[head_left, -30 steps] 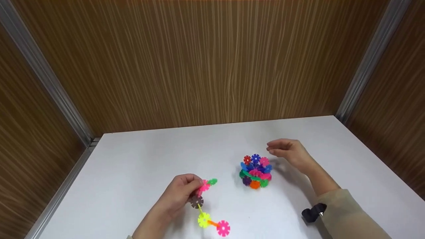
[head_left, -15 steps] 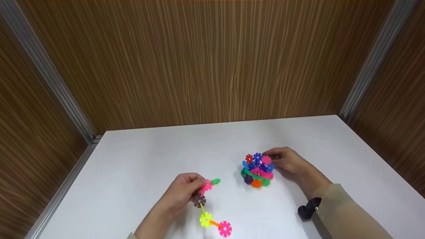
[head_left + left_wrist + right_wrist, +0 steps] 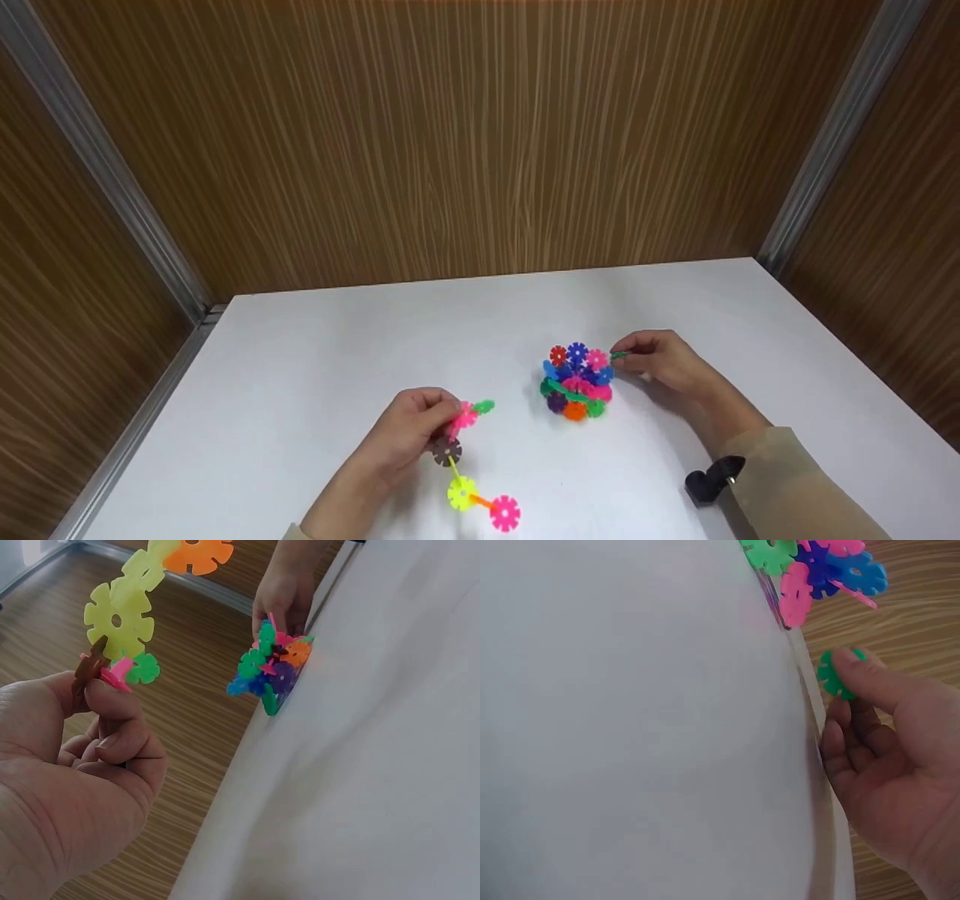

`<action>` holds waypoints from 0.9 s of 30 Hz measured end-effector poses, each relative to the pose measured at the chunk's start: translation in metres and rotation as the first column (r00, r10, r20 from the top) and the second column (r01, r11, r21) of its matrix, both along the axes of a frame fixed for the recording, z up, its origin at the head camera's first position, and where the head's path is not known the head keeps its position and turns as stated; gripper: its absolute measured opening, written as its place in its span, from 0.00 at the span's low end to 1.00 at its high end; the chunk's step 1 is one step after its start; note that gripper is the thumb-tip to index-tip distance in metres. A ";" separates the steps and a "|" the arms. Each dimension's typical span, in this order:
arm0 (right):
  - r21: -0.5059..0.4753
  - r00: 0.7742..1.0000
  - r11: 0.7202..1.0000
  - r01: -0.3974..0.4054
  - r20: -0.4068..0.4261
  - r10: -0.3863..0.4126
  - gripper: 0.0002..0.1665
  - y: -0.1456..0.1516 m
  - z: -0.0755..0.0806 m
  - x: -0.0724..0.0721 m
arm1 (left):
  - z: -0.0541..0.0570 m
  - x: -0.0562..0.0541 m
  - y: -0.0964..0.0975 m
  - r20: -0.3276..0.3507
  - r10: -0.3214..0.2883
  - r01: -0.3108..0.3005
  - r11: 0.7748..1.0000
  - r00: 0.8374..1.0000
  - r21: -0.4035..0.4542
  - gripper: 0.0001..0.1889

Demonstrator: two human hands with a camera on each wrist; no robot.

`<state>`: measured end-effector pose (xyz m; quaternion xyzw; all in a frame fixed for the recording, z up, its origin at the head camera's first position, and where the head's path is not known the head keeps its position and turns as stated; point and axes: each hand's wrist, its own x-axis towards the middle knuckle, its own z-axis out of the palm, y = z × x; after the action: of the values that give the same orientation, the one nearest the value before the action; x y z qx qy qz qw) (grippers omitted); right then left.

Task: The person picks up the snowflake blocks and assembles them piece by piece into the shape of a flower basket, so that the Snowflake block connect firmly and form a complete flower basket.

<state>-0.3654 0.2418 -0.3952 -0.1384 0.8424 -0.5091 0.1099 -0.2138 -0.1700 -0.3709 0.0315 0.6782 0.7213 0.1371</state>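
My left hand (image 3: 411,429) pinches a chain of linked snowflake discs. Above the fingers are a pink disc (image 3: 466,415) and a green one (image 3: 484,406); below hang a brown disc (image 3: 448,451), a yellow disc (image 3: 462,493) and, past an orange piece, a pink end disc (image 3: 505,513). Between thumb and fingers of my right hand (image 3: 664,360) is a single green snowflake disc (image 3: 832,675). Just left of that hand stands a rounded cluster of joined snowflake discs (image 3: 576,385) in many colours; in the right wrist view the green disc is apart from it.
All this is over a white table (image 3: 360,337), with a wood-grain panel (image 3: 480,150) behind it and others at the sides. A black object (image 3: 712,480) sits at the right sleeve's cuff.
My right hand has come down to the back right of the cluster, then drawn slightly away with a green disc in its fingers. The left hand and its chain stay nearly still.
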 end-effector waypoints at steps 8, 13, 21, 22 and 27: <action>-0.111 1.000 0.994 0.010 -0.027 -0.013 0.22 0.012 0.031 0.022 | 0.002 -0.001 0.002 -0.009 -0.009 0.009 1.000 1.000 0.000 0.10; -0.230 0.994 0.968 -0.101 -0.071 0.087 0.22 -0.018 0.054 0.048 | 0.003 -0.001 0.002 -0.025 -0.028 0.028 0.999 0.999 0.027 0.09; -0.264 0.953 0.917 -0.300 -0.031 0.302 0.22 -0.102 0.056 0.094 | 0.004 0.001 0.000 -0.022 -0.035 0.036 0.999 0.999 0.015 0.09; -0.271 0.948 0.910 -0.313 -0.027 0.318 0.22 -0.110 0.054 0.097 | 0.004 0.001 0.001 -0.017 -0.034 0.034 0.999 0.999 0.011 0.10; -0.302 0.937 0.891 -0.338 -0.024 0.347 0.21 -0.131 0.042 0.104 | 0.005 0.001 0.002 -0.002 -0.032 0.032 0.999 0.999 -0.008 0.11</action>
<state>-0.2610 0.1105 -0.3536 -0.2920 0.7154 -0.6061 0.1884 -0.2129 -0.1685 -0.3661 0.0426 0.6806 0.7163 0.1480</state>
